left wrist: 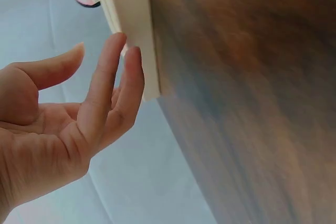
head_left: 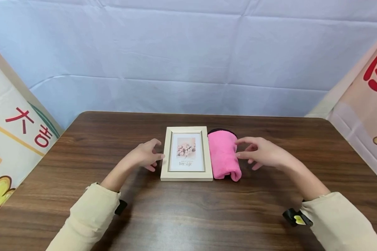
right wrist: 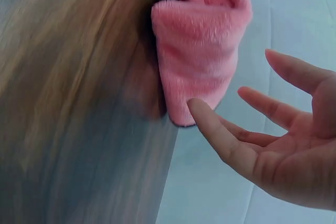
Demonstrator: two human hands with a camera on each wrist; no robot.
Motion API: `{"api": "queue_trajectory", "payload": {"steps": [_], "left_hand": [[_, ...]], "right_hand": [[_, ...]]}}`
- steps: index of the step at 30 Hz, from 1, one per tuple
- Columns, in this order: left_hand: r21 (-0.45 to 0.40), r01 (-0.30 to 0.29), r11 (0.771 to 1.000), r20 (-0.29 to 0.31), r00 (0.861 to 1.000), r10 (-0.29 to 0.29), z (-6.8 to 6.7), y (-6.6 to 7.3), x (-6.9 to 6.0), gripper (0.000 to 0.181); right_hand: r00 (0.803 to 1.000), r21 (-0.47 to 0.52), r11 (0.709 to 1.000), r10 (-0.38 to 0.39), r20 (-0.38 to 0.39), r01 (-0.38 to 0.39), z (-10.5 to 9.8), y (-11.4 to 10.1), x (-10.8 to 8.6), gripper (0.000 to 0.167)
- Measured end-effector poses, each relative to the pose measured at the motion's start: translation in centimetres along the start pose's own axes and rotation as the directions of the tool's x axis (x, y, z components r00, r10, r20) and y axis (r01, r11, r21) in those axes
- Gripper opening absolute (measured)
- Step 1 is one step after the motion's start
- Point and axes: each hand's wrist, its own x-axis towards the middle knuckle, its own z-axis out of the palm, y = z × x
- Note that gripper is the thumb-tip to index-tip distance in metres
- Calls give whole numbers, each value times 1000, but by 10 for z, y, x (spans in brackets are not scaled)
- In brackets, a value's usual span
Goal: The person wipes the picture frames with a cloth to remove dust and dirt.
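A cream picture frame (head_left: 186, 176) with a flower print lies flat on the brown table. Against its right side lies a rolled pink plush cloth (head_left: 223, 153) with a dark edge, its rolled end facing the near side. My left hand (head_left: 144, 155) is at the frame's left side, fingers loosely bent, the thumb tip close to the border; whether it touches cannot be told. On the other side, my right hand (head_left: 260, 153) hovers by the cloth's right edge with fingers spread and relaxed. The right wrist view shows the pink cloth (right wrist: 202, 51) outside the grasp of those fingers.
The wooden table (head_left: 176, 216) has rounded far corners. Behind it hangs a pale blue-white cloth backdrop (head_left: 176, 52). Printed banners with red characters stand at the left (head_left: 19, 132) and right sides. Both forearms wear cream sleeves with dark wrist straps.
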Motion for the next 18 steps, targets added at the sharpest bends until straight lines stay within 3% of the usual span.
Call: {"api": "queue_trajectory", "payload": {"steps": [9, 13, 18], "left_hand": [[124, -68, 990, -8, 998, 70, 0, 18, 0, 51], [175, -108, 979, 8, 994, 109, 3, 27, -2, 52], [204, -148, 968, 17, 989, 148, 10, 36, -2, 50]], "right_hand": [[999, 32, 999, 20, -46, -19, -13, 22, -9, 59], [995, 14, 1000, 1, -100, 0, -20, 33, -13, 56], [987, 11, 1000, -10, -161, 12, -28, 44, -20, 35]]}}
